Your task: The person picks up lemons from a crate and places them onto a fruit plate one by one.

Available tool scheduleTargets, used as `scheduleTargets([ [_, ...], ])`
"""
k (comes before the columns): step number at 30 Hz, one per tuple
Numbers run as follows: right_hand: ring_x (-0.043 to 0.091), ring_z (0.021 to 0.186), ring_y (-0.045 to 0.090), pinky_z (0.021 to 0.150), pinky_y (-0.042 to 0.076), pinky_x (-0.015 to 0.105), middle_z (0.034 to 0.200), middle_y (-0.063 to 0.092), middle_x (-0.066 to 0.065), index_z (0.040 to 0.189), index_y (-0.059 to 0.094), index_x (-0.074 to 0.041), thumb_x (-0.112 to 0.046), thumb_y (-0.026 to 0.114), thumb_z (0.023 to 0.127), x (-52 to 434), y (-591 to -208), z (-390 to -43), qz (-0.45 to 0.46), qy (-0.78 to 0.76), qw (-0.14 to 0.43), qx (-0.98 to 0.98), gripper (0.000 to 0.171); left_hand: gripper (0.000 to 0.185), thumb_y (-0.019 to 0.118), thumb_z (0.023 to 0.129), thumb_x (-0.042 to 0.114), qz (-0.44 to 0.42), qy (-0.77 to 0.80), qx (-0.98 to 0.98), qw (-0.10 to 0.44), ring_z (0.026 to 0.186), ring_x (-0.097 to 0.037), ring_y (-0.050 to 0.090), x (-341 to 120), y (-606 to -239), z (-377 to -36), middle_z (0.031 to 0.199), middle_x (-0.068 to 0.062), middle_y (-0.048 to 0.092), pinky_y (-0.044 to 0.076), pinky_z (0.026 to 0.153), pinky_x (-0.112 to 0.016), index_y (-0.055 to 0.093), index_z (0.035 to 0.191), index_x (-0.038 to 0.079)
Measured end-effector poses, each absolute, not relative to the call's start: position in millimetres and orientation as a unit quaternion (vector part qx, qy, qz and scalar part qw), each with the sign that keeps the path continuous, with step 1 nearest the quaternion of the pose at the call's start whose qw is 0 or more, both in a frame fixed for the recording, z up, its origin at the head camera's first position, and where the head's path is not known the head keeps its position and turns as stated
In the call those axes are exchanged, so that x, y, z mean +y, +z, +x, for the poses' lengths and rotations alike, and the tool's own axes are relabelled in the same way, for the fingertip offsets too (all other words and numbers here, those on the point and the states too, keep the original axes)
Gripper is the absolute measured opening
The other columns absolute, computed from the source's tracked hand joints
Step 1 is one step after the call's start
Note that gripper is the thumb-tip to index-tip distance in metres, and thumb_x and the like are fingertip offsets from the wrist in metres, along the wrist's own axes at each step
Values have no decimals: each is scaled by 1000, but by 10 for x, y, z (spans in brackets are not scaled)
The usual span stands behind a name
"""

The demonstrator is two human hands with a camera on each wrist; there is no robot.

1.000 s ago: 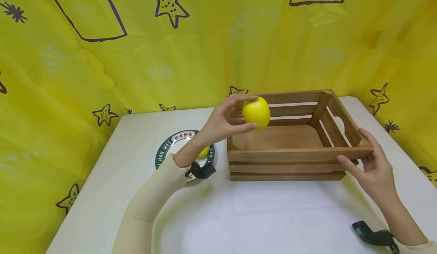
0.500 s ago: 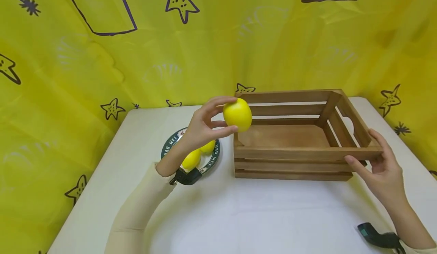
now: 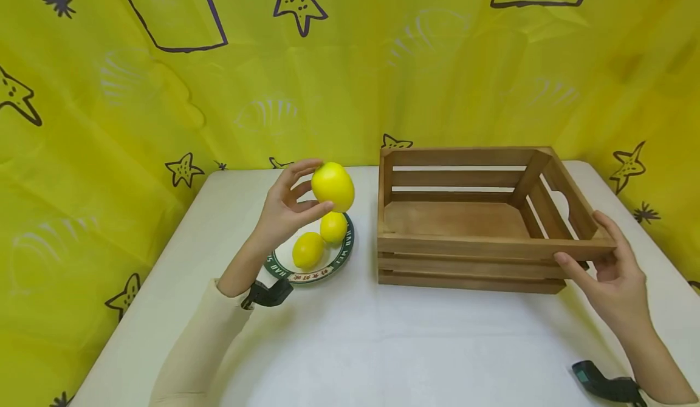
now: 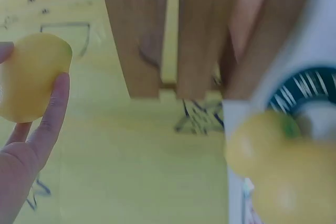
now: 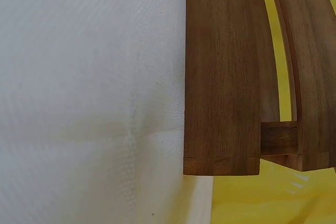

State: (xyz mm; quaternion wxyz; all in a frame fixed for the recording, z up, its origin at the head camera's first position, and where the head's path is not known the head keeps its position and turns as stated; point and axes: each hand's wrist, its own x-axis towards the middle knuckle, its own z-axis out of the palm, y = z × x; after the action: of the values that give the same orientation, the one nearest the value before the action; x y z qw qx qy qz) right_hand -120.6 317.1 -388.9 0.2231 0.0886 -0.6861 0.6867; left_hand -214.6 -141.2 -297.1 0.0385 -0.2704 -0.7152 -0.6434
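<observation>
My left hand (image 3: 287,203) holds a yellow lemon (image 3: 332,186) in its fingertips, raised above the round green-rimmed plate (image 3: 338,260). The left wrist view shows that lemon (image 4: 30,77) at the left with a finger along it. Two more lemons (image 3: 308,249) (image 3: 333,226) lie on the plate. A brown slatted wooden crate (image 3: 470,248) stands to the right of the plate, empty inside. My right hand (image 3: 607,273) grips the crate's near right corner, thumb on the front slat. The right wrist view shows only the crate's side (image 5: 226,77) on the white table.
A white table (image 3: 383,346) carries everything. A yellow cloth with purple stars (image 3: 164,91) hangs behind and at both sides. Black wrist-camera straps (image 3: 268,293) (image 3: 604,386) sit on both forearms.
My left hand has carried the lemon leftward, from over the crate's left end to above the plate. The right hand has stayed on the crate's corner.
</observation>
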Motion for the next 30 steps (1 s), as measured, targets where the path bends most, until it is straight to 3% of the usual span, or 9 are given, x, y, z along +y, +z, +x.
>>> scheduleTargets([
  [6,16,134,36,105,33,10,151,29,10,150,34,-4,33,56,74,3137,-3897,-1197,87,676,223,-697,87,66,69,79,-16,-218,-598,-770,50,115,-32,56,-1762,-3170,-2216,140,-14,43,56,84,-27,42,137,-3],
  [15,15,135,35,106,32,9,151,27,11,151,34,-6,31,56,75,3166,-3847,-1185,84,663,227,-708,87,62,74,84,2,-151,-522,-839,23,115,-44,56,-2088,-3512,-2410,140,-21,45,56,77,-21,45,139,2],
  [24,15,140,30,109,28,11,154,25,12,152,31,-7,30,57,77,3182,-3883,-1186,82,643,220,-729,88,69,75,87,18,-72,-475,-877,-36,121,-45,53,-2247,-3710,-2535,144,-25,43,54,91,-45,37,143,3],
  [30,17,141,29,110,27,11,154,25,13,152,31,-7,30,57,77,3190,-3878,-1167,82,631,225,-738,88,63,75,87,21,-79,-461,-882,-63,121,-45,53,-2261,-3819,-2567,141,-28,46,53,93,-48,43,137,1],
])
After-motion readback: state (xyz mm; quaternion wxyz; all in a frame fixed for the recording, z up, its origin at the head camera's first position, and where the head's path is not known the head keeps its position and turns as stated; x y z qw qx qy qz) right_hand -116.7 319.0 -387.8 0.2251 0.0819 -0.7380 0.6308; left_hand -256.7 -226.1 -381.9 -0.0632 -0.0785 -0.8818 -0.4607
